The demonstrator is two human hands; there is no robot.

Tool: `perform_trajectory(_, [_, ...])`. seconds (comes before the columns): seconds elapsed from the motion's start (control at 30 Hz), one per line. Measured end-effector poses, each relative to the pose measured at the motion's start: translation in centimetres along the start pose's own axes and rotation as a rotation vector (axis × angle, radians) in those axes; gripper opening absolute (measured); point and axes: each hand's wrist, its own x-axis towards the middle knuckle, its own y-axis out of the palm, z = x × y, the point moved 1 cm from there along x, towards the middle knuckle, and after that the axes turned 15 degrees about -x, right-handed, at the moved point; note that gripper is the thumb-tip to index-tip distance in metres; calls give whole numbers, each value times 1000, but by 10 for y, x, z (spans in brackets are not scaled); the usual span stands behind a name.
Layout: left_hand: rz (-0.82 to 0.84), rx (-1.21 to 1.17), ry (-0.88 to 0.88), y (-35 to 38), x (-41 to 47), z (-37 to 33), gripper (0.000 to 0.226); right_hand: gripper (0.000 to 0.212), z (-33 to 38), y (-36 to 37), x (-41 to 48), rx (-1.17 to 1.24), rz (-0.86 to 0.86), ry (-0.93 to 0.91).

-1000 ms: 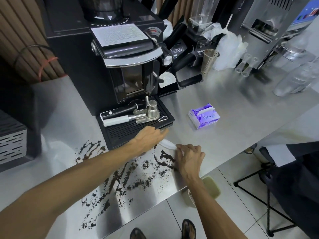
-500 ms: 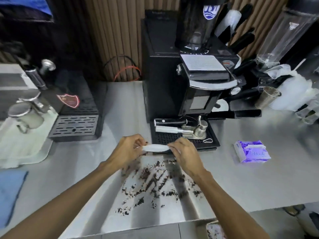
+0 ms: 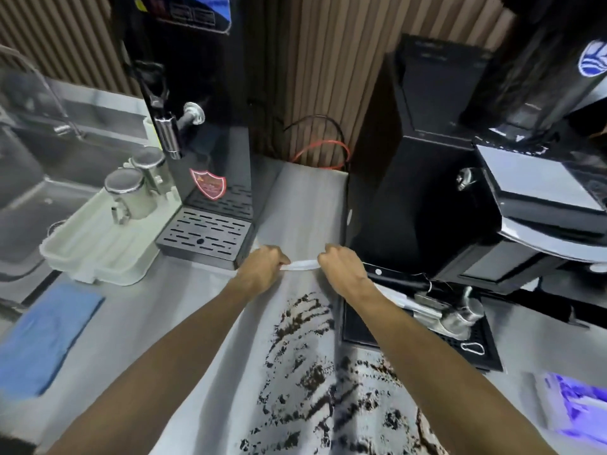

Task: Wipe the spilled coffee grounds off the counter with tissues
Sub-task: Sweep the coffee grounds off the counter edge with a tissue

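Observation:
A folded white tissue [image 3: 303, 265] is stretched between my two hands above the steel counter [image 3: 305, 205]. My left hand [image 3: 262, 267] pinches its left end and my right hand [image 3: 341, 269] pinches its right end, both with curled fingers. Dark coffee grounds [image 3: 315, 366] lie smeared in streaks on the counter just in front of and below my hands, running toward the near edge between my forearms. A purple tissue pack [image 3: 571, 405] lies at the lower right.
A black coffee grinder [image 3: 427, 165] with its drip tray [image 3: 427, 333] and a portafilter stands right of my hands. A black water dispenser [image 3: 197, 126] stands to the left, then a pale tray [image 3: 98, 247] with steel jugs, a blue cloth [image 3: 49, 333] and a sink.
Both hands carried the tissue left and away from me, from the grinder's tray to the far end of the spill. The view swung left, so the tissue pack now sits at the lower right.

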Motion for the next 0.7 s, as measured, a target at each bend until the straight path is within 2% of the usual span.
perform_trajectory(0.13, [-16, -30, 49, 14, -7, 4, 29, 21, 11, 9, -10, 27, 73, -62])
perform_trajectory(0.33, [12, -98, 128, 17, -65, -1, 25, 20, 30, 3, -56, 152, 60, -144])
perform_trajectory(0.5, [123, -164, 35, 12, -93, -4, 23, 30, 31, -11, -79, 265, 78, -205])
perform_trajectory(0.7, [60, -402, -96, -15, -78, -19, 25, 33, 2, -22, -58, 294, 19, -99])
